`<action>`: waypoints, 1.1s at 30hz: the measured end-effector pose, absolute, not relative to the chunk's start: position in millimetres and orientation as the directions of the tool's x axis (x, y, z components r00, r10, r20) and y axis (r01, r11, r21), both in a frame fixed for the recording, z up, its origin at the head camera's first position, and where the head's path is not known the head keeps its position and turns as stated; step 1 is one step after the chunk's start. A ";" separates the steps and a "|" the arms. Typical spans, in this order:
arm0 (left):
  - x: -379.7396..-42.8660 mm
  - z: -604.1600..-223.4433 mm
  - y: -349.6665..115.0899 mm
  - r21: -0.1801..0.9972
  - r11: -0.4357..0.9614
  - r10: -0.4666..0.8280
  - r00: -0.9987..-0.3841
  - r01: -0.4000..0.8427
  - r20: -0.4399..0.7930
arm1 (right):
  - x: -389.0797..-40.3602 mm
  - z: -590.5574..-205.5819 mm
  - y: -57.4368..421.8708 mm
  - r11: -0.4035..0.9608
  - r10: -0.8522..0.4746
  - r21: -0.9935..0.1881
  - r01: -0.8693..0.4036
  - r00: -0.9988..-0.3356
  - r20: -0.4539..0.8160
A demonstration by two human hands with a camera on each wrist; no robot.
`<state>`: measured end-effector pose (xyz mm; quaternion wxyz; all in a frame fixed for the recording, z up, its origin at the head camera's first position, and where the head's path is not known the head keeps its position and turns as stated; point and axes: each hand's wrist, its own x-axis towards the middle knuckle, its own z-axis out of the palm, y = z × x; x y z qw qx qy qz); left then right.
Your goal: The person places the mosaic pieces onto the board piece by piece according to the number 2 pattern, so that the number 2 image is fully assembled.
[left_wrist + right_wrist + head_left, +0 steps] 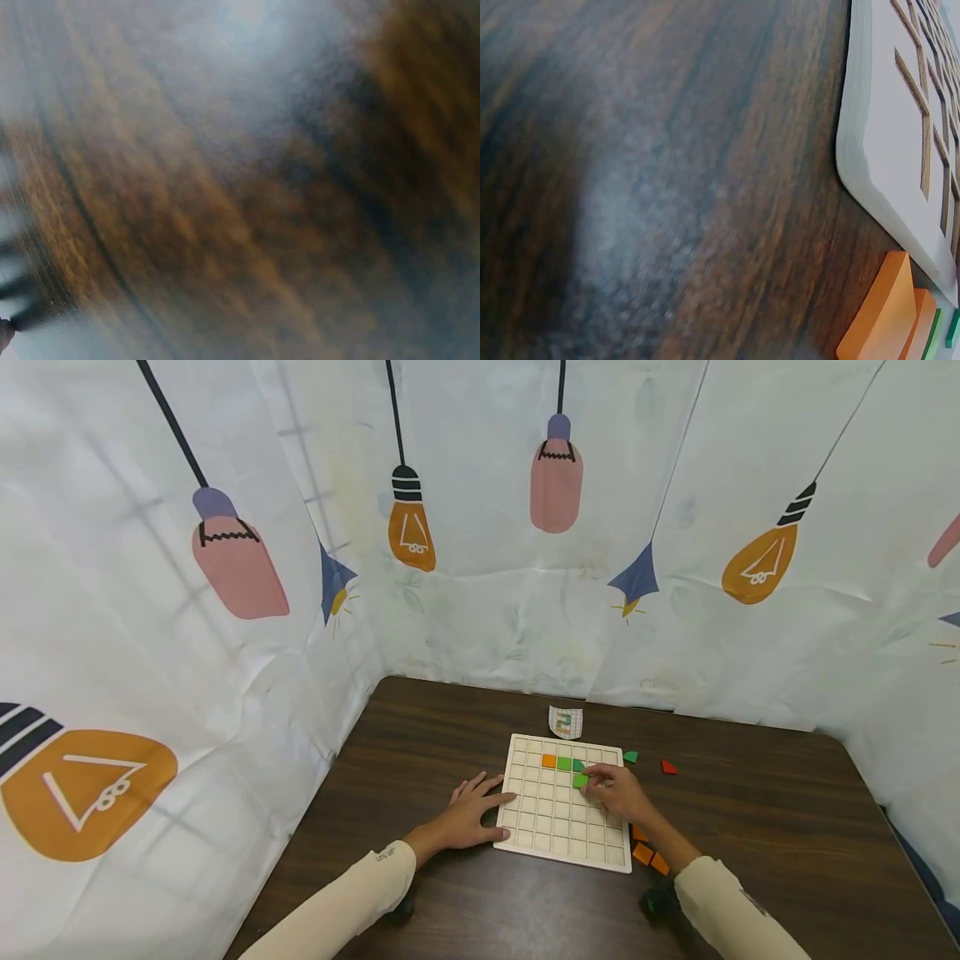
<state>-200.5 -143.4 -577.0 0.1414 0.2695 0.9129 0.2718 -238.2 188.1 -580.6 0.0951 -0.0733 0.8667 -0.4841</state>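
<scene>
A cream gridded board (534, 835) lies on the dark wooden table. My left hand (471, 814) rests at its left edge, fingers spread, with thumb and fingertips on the rim. Over the board's upper right, my right hand (617, 792) has curled fingers and pinches a light green square tile (580, 782) at a grid cell. Just above that tile sits a dark green rounded piece (578, 766). In the same row to the left are a green square tile (564, 763) and an orange square tile (549, 761). The fingertips partly cover the light green tile.
A small patterned card (566, 722) lies behind the board. Right of it are a green piece (631, 757) and a red piece (669, 767). Several orange tiles (881, 311) lie by the board's near right corner. Printed fabric (480, 627) hangs behind the table.
</scene>
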 end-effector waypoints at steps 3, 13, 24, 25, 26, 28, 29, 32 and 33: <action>-200.1 -576.4 -143.5 0.573 0.708 0.567 -0.816 0.412 -0.114 | -239.0 -580.2 186.1 0.540 -0.206 -0.841 -0.028 -0.974 -0.100; -200.4 -576.9 -143.3 0.569 0.710 0.568 -0.815 0.415 -0.115 | -240.7 -579.6 185.0 0.570 -0.214 -0.821 -0.043 -0.972 -0.098; -201.0 -579.0 -143.3 0.576 0.707 0.566 -0.817 0.411 -0.112 | -242.7 -582.0 184.2 0.598 -0.206 -0.800 -0.048 -0.974 -0.095; -201.1 -578.9 -143.2 0.576 0.707 0.566 -0.816 0.410 -0.114 | -242.9 -582.0 184.1 0.601 -0.207 -0.798 -0.051 -0.974 -0.094; -201.1 -578.9 -143.2 0.576 0.707 0.566 -0.816 0.411 -0.113 | -242.9 -582.3 184.1 0.604 -0.208 -0.795 -0.054 -0.974 -0.091; -201.3 -578.9 -143.1 0.577 0.705 0.568 -0.816 0.412 -0.111 | -243.0 -582.4 184.0 0.612 -0.212 -0.788 -0.066 -0.974 -0.084; -201.3 -578.9 -143.1 0.576 0.706 0.568 -0.816 0.413 -0.110 | -242.9 -582.2 183.9 0.614 -0.214 -0.786 -0.070 -0.973 -0.081; -201.0 -579.0 -143.2 0.572 0.708 0.567 -0.816 0.414 -0.111 | -242.6 -580.8 183.4 0.618 -0.222 -0.782 -0.083 -0.972 -0.072; -200.9 -579.0 -143.2 0.572 0.708 0.567 -0.816 0.414 -0.111 | -242.5 -580.3 183.2 0.620 -0.222 -0.780 -0.085 -0.972 -0.071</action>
